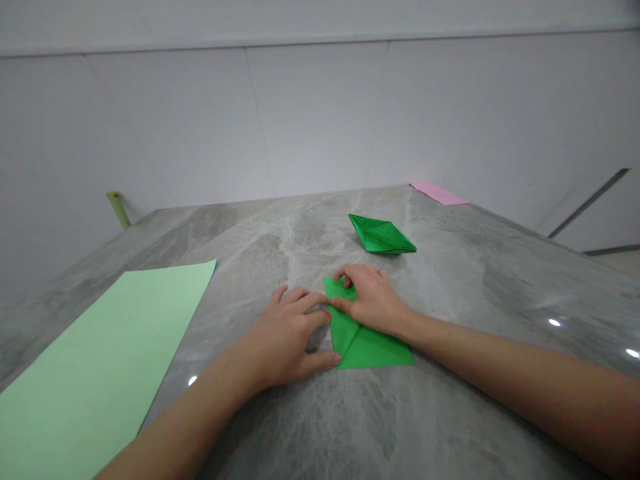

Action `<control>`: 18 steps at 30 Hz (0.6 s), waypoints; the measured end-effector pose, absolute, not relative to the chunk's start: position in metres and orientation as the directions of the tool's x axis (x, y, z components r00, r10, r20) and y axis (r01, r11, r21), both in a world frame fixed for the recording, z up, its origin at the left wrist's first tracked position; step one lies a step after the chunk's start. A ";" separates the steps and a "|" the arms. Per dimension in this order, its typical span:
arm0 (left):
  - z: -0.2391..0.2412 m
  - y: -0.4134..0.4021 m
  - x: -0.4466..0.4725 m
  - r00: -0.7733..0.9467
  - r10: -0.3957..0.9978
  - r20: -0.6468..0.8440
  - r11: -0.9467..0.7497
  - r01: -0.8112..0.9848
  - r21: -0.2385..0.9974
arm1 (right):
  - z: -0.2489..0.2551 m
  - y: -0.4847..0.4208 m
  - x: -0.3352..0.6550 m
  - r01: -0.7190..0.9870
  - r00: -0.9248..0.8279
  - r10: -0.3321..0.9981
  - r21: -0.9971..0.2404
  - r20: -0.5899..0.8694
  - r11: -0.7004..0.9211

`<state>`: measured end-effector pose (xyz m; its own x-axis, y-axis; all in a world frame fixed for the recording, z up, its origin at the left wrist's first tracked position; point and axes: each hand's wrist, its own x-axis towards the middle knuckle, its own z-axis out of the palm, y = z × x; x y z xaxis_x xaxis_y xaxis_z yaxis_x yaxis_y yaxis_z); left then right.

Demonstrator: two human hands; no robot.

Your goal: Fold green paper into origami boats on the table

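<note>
A folded piece of green paper (367, 345) lies on the grey marble table (450, 400) in front of me. My right hand (373, 300) lies on its upper part, fingers pressed down flat along a fold. My left hand (287, 337) rests at the paper's left edge, fingers spread, thumb touching the lower left side and fingertips meeting the right hand's. Neither hand lifts the paper off the table.
A finished folded green paper shape (383, 235) sits further back on the table. A large light green sheet (95, 373) lies at the left over a blue one. A pink sheet (440, 194) lies at the far right edge. A green stick (119, 209) leans at the white wall.
</note>
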<state>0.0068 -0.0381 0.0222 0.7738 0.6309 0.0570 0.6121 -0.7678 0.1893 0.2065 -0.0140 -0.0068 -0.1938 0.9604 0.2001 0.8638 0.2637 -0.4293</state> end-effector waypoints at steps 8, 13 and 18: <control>0.024 -0.047 0.017 0.726 0.683 0.079 -0.728 0.670 0.143 | -0.007 -0.017 0.211 0.881 -0.230 0.907 -0.321 0.352 0.348; 0.022 -0.043 0.018 0.674 0.732 0.103 -0.680 0.714 0.165 | 0.004 -0.031 0.215 0.855 -0.376 0.849 -0.215 0.371 0.473; 0.022 -0.042 0.017 0.673 0.733 0.100 -0.679 0.711 0.184 | 0.015 -0.039 0.220 0.845 -0.463 0.870 -0.210 0.169 0.491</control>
<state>0.0171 -0.0418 0.0219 0.6733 0.7326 0.0999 0.7111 -0.6786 0.1842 0.2197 -0.0392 0.0145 -0.4635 0.8699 0.1688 0.8453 0.4912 -0.2104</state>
